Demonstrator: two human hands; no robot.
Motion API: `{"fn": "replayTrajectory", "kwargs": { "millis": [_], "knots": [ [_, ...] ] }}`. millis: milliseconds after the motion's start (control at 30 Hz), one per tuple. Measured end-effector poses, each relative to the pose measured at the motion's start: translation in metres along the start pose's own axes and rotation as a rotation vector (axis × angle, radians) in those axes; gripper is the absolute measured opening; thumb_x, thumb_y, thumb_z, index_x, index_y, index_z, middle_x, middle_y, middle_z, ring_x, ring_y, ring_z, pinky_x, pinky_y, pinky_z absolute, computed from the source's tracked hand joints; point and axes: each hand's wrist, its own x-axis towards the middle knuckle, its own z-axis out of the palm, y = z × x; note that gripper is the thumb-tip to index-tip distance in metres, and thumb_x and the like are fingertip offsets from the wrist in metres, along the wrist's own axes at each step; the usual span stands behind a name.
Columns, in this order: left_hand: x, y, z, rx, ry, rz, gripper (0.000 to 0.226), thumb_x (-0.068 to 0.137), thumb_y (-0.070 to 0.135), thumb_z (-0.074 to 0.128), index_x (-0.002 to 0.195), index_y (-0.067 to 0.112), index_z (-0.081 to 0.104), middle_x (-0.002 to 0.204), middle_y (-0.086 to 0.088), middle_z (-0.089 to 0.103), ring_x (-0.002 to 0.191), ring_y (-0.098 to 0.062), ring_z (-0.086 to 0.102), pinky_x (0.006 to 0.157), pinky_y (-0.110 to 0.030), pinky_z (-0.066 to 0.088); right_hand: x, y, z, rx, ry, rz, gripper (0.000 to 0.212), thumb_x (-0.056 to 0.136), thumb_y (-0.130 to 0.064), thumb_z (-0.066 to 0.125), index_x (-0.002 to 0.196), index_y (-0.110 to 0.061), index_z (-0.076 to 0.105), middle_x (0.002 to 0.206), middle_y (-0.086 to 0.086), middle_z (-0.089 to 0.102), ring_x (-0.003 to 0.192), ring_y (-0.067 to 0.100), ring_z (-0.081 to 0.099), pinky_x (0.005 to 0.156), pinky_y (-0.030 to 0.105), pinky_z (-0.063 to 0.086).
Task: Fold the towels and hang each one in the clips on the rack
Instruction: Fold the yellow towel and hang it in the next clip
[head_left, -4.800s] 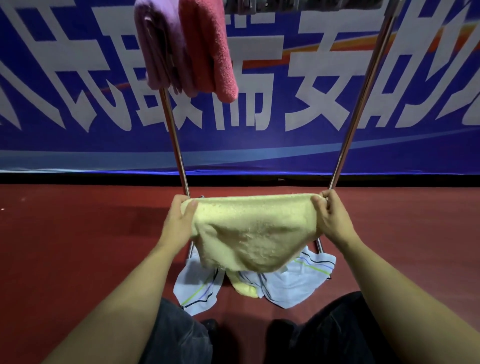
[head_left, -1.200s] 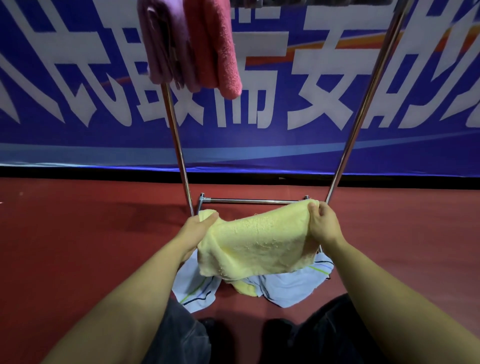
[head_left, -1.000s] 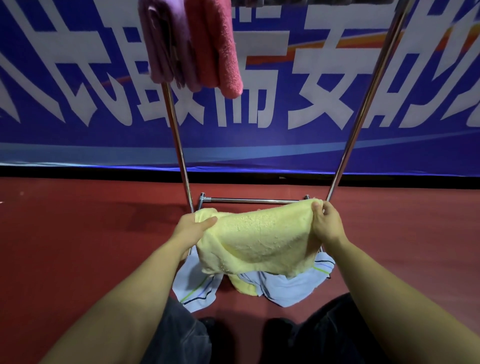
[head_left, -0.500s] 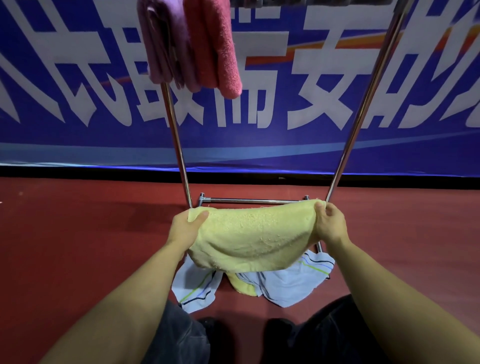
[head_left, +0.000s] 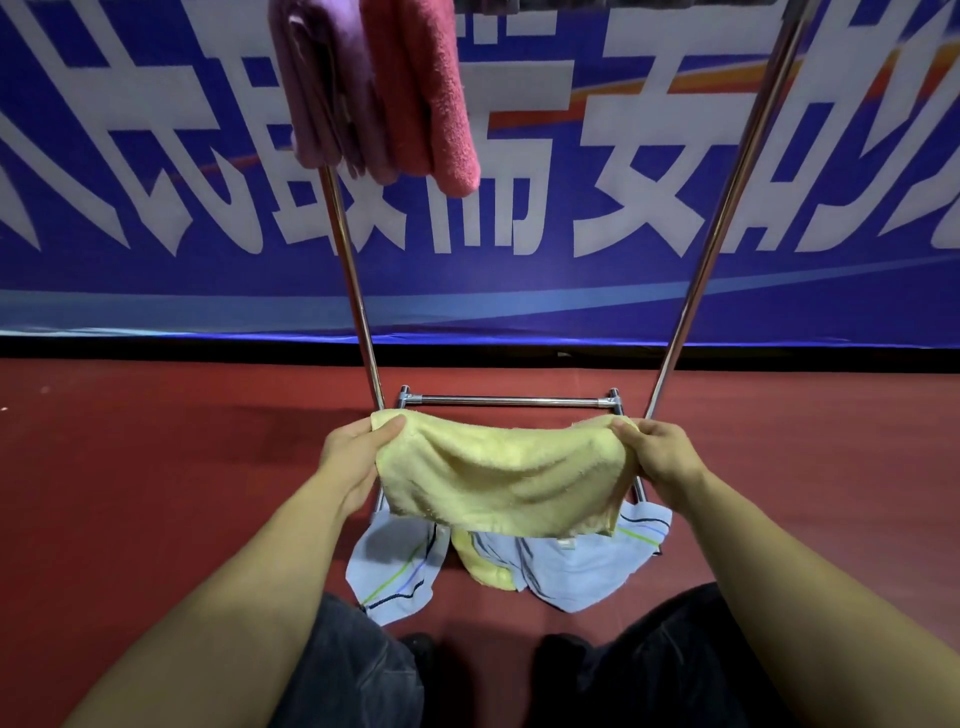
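Yellow towel stretched between both hands

Held low at 6 o'clock before the rack (head_left: 358, 291): yellow towel (head_left: 504, 478), left grip (head_left: 350, 457) and right grip (head_left: 657, 452) each pinching a top corner. Below on the floor (head_left: 156, 467), a striped blue towel (head_left: 587, 571). Hanging at 11 o'clock, purple towel (head_left: 324, 88) beside pink towel (head_left: 431, 98).

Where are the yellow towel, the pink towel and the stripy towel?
yellow towel (head_left: 506, 480): head view, middle of the cloth held between both hands.
pink towel (head_left: 439, 98): head view, hanging front face.
stripy towel (head_left: 400, 574): head view, left corner on the floor.
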Motion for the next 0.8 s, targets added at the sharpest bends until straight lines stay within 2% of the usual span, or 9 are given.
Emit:
{"fn": "replayTrajectory", "kwargs": {
  "millis": [67, 133, 233, 333, 400, 467, 533, 633, 800],
  "knots": [
    [0.001, 0.002, -0.004, -0.011, 0.021, 0.004, 0.024, 0.091, 0.003, 0.072, 0.114, -0.005, 0.071, 0.106, -0.020, 0.076, 0.084, -0.021, 0.075, 0.070, -0.025, 0.061, 0.004, 0.003, -0.004, -0.016, 0.025, 0.023, 0.024, 0.100, -0.022, 0.063, 0.101, -0.003, 0.077, 0.090, 0.018, 0.074, 0.078, 0.026, 0.065, 0.080, 0.047, 0.057],
    [0.000, 0.004, -0.006, 0.004, 0.039, 0.003, 0.028, 0.088, 0.004, 0.076, 0.114, -0.004, 0.071, 0.105, -0.020, 0.076, 0.085, -0.022, 0.075, 0.072, -0.027, 0.061, 0.007, 0.006, -0.007, -0.020, 0.033, 0.004, 0.026, 0.101, -0.022, 0.059, 0.106, -0.002, 0.075, 0.094, 0.017, 0.074, 0.082, 0.027, 0.065, 0.085, 0.051, 0.057],
    [0.000, 0.004, -0.009, 0.093, 0.082, 0.036, 0.026, 0.086, 0.006, 0.079, 0.110, 0.000, 0.073, 0.103, -0.020, 0.077, 0.083, -0.023, 0.073, 0.078, -0.032, 0.058, 0.003, 0.004, -0.005, -0.097, 0.079, -0.072, 0.023, 0.102, -0.025, 0.058, 0.115, -0.007, 0.067, 0.102, 0.012, 0.071, 0.086, 0.025, 0.063, 0.081, 0.043, 0.055],
    [0.002, 0.001, -0.013, 0.323, 0.066, 0.146, 0.010, 0.092, 0.013, 0.075, 0.101, 0.011, 0.072, 0.097, -0.018, 0.077, 0.077, -0.019, 0.070, 0.074, -0.032, 0.054, -0.004, -0.002, -0.002, -0.374, 0.107, -0.154, 0.022, 0.102, -0.027, 0.057, 0.124, -0.024, 0.053, 0.096, 0.006, 0.063, 0.077, 0.025, 0.059, 0.067, 0.034, 0.048],
    [0.002, -0.001, -0.013, 0.477, 0.021, 0.204, 0.004, 0.097, 0.018, 0.069, 0.099, 0.015, 0.067, 0.091, -0.016, 0.076, 0.076, -0.021, 0.066, 0.072, -0.035, 0.051, -0.003, 0.000, -0.001, -0.427, 0.124, -0.173, 0.024, 0.101, -0.027, 0.060, 0.125, -0.022, 0.056, 0.100, 0.008, 0.064, 0.080, 0.025, 0.060, 0.071, 0.032, 0.047],
    [0.003, -0.003, -0.013, 0.627, -0.001, 0.246, 0.008, 0.101, 0.020, 0.064, 0.102, 0.013, 0.062, 0.086, -0.015, 0.071, 0.076, -0.022, 0.061, 0.069, -0.034, 0.046, -0.001, 0.000, -0.002, -0.417, 0.159, -0.183, 0.020, 0.098, -0.026, 0.064, 0.115, -0.015, 0.065, 0.100, 0.007, 0.066, 0.083, 0.023, 0.061, 0.073, 0.032, 0.046],
    [0.005, -0.004, -0.013, 0.787, -0.004, 0.271, 0.014, 0.104, 0.024, 0.058, 0.105, 0.009, 0.058, 0.090, -0.012, 0.067, 0.079, -0.022, 0.057, 0.068, -0.033, 0.043, 0.002, 0.001, -0.005, -0.377, 0.175, -0.157, 0.019, 0.095, -0.029, 0.069, 0.101, -0.010, 0.071, 0.095, 0.007, 0.069, 0.082, 0.022, 0.061, 0.074, 0.035, 0.049],
    [0.006, -0.005, -0.012, 0.928, -0.016, 0.260, 0.021, 0.106, 0.029, 0.052, 0.109, 0.008, 0.054, 0.098, -0.012, 0.066, 0.085, -0.024, 0.055, 0.070, -0.034, 0.041, 0.006, 0.006, -0.011, -0.293, 0.191, -0.125, 0.024, 0.090, -0.034, 0.076, 0.081, -0.011, 0.074, 0.083, 0.008, 0.073, 0.074, 0.018, 0.060, 0.068, 0.032, 0.048],
    [0.006, -0.006, -0.011, 1.024, -0.015, 0.230, 0.021, 0.107, 0.039, 0.047, 0.108, 0.018, 0.050, 0.098, -0.012, 0.068, 0.091, -0.033, 0.062, 0.080, -0.040, 0.045, 0.003, 0.005, -0.015, -0.156, 0.193, -0.084, 0.030, 0.088, -0.035, 0.077, 0.079, -0.007, 0.077, 0.068, 0.001, 0.064, 0.064, 0.013, 0.053, 0.065, 0.028, 0.044]
  ]
}}
